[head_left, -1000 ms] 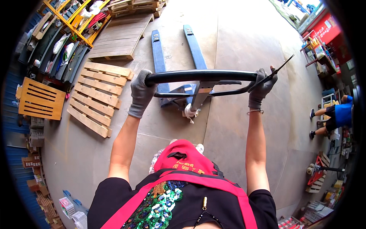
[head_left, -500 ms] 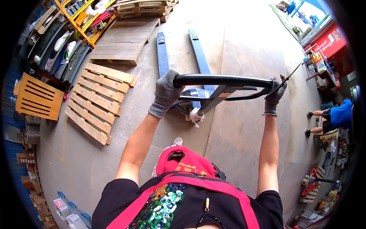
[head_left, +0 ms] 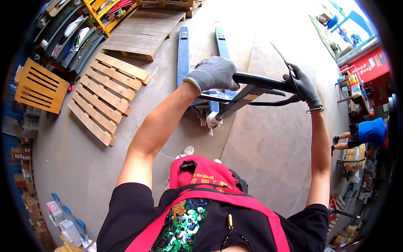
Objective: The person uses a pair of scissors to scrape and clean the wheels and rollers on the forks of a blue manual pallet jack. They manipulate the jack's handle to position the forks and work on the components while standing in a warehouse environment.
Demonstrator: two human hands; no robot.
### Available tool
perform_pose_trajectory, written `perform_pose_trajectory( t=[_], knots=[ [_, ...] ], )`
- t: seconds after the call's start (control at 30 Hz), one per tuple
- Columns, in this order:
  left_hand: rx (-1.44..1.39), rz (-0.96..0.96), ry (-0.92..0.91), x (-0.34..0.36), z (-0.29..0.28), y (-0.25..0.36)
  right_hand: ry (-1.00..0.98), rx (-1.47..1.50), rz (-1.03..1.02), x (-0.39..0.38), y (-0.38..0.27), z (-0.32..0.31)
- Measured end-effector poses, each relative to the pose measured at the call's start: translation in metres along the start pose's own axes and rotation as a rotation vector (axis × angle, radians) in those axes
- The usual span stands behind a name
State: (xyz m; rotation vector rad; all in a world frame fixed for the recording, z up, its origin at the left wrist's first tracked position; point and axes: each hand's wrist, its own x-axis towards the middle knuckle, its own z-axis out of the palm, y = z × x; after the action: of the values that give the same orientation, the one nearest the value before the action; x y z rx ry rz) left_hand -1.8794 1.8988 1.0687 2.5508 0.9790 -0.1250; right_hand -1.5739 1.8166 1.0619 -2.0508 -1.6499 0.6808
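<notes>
My left hand (head_left: 216, 72), in a grey work glove, is closed round the left part of the black handle (head_left: 264, 81) of a pallet jack. At the handle's right end my right hand (head_left: 303, 84), also gloved, is closed on a long, thin pair of scissors (head_left: 280, 53), its tip pointing away to the upper left. The right fingers also lie against the handle; their exact grip is partly hidden. Beyond the handle, the pallet jack's two blue forks (head_left: 183, 56) stretch away over the floor. A white cloth (head_left: 213, 120) is tied near its base.
A slatted wooden pallet (head_left: 107, 94) lies left of the forks, with a boarded pallet (head_left: 142, 31) behind it. An orange slotted panel (head_left: 42, 86) stands farther left. At the right, a person in a blue top (head_left: 371, 132) bends near goods and shelving. Cartons (head_left: 54, 212) stand at lower left.
My left hand has shifted right along the handle. My right hand has moved right, and the scissors now point up and left instead of right. The person at the right has bent over more.
</notes>
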Motion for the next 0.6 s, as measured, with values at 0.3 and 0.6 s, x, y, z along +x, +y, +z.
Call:
perform_pose_trajectory(
  t=[0.3,0.6],
  knots=[
    [0.080,-0.129,0.282,-0.060,0.042,0.049,0.028,-0.040,0.032,-0.065,0.000,0.005],
    [0.189,-0.010,0.577,-0.071,0.064,0.064,0.429,0.033,-0.088,-0.084,0.030,0.019]
  ],
)
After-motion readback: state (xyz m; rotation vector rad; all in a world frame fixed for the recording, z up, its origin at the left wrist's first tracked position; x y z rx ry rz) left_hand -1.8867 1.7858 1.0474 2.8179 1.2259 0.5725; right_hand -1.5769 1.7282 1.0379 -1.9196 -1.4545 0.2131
